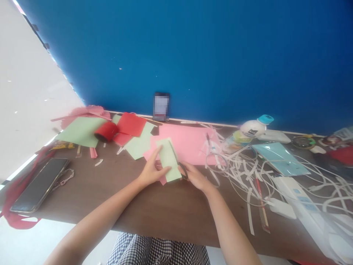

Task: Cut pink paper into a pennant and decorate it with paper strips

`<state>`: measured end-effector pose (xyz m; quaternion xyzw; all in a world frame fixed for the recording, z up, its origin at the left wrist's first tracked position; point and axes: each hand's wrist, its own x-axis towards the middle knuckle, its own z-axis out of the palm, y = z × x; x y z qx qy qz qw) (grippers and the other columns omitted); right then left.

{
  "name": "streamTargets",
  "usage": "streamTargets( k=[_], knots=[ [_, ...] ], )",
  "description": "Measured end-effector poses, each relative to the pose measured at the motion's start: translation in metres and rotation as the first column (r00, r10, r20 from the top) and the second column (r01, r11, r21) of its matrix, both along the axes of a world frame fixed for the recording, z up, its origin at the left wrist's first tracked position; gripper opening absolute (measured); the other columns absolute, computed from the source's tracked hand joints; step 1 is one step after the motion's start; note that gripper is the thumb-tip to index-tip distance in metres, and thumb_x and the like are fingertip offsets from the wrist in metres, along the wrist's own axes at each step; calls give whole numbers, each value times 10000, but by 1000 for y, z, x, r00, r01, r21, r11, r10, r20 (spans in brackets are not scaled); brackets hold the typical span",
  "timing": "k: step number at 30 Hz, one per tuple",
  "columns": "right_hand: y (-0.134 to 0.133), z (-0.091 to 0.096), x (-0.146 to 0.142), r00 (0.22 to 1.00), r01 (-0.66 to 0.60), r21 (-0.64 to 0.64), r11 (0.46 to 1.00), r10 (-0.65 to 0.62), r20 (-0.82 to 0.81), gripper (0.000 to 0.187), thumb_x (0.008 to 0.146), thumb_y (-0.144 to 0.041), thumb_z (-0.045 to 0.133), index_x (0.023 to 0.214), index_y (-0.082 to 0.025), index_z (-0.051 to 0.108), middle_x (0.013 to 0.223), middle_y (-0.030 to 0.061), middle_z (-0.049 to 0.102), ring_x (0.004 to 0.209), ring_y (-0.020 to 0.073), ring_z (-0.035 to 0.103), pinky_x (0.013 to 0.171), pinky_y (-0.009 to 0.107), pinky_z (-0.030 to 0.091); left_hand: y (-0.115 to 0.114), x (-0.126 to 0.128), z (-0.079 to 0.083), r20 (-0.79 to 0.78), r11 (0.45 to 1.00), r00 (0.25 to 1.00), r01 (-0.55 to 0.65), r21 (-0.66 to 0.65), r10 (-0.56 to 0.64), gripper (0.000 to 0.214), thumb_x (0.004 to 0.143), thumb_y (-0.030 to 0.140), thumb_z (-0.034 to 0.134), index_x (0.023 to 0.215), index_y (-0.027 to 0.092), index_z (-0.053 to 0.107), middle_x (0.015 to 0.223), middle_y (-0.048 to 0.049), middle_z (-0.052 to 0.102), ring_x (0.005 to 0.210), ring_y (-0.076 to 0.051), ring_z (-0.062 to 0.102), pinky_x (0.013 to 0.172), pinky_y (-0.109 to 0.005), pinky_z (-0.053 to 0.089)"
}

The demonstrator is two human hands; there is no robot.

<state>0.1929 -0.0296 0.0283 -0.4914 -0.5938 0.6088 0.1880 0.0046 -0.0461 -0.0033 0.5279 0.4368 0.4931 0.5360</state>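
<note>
At the left, the phone [41,184] lies close to the edge of the table [154,213]; a careless swing of the left arm [110,209] could perhaps push it off. In the middle, the green paper [168,162] is between the two hands, over the near part of the pink sheet [190,141]. If it bends or slips, the scissors [183,171] may cut crookedly, or come too near to the left fingers. At the right, the white strips [250,209] lie loose, and the right arm [226,217] could drag them.

The left hand [151,169] grips the paper from its left side, thumb over the face, the arm slanting up from the lower left. The right hand [196,177] grasps the scissors by the handles at the paper's right edge; whether the blades are apart, I cannot tell.
</note>
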Motion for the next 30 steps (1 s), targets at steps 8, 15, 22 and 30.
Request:
streamTargets(
  k=[8, 15, 22, 30],
  knots=[
    [0, 2, -3, 996, 79, -11, 997, -79, -34, 442, 748, -557, 509, 1034, -224, 564, 979, 38, 600, 898, 211, 539, 714, 300, 420, -3, 0, 3, -45, 997, 998, 47, 57, -45, 807, 663, 270, 684, 1350, 273, 261, 1291, -152, 426, 837, -193, 630, 586, -254, 554],
    [0, 3, -3, 997, 74, -15, 997, -75, -27, 447, 748, -558, 508, 1035, -221, 568, 971, 41, 603, 869, 204, 543, 676, 284, 420, -4, 0, 6, -74, 996, 995, 75, 43, -72, 804, 681, 262, 669, 1358, 280, 235, 1316, -159, 396, 828, -185, 634, 582, -241, 553],
    [1, -2, -1, 995, 93, -18, 995, -94, -41, 443, 752, -551, 507, 1052, -229, 559, 940, 29, 588, 815, 176, 530, 637, 262, 398, -4, 0, 6, -54, 990, 988, 144, -5, -144, 830, 712, 267, 641, 1376, 303, 145, 1362, -185, 318, 691, -146, 650, 493, -221, 542],
    [2, 0, -2, 995, 88, -25, 996, -89, -43, 443, 759, -544, 505, 1073, -233, 544, 976, 37, 582, 831, 182, 529, 621, 255, 405, -5, 0, 5, -45, 980, 979, 197, -17, -198, 857, 725, 270, 628, 1383, 310, 82, 1291, -193, 402, 559, -105, 625, 443, -229, 534]
  ],
)
